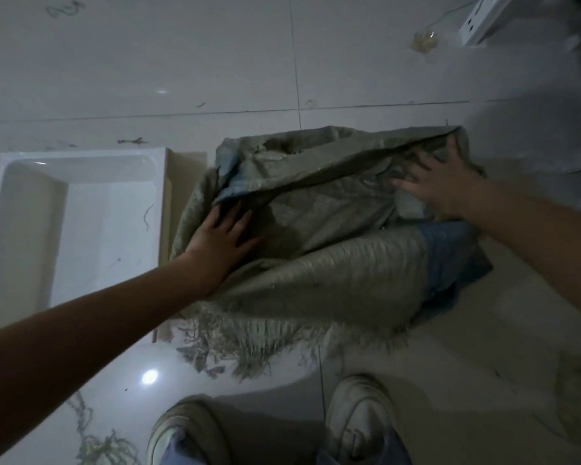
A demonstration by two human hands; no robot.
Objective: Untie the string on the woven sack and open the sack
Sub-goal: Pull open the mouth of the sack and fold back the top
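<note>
A grey-green woven sack (342, 270) lies on the tiled floor in the middle of the head view, with a frayed lower edge and a blue patch on its right. Its mouth gapes toward the far side, and the upper flap is folded over. My left hand (220, 243) rests flat on the sack's left side, fingers spread under the flap's edge. My right hand (440, 186) presses with fingers apart on the fabric at the mouth's right end. No string shows on the sack's mouth.
A white plastic tray (24, 209) sits on the floor to the left, with a cardboard piece (185, 162) beside it. Loose fibre strands (104, 448) lie at the lower left. A white power strip (483, 18) is at the top right. My two shoes (359, 414) stand below the sack.
</note>
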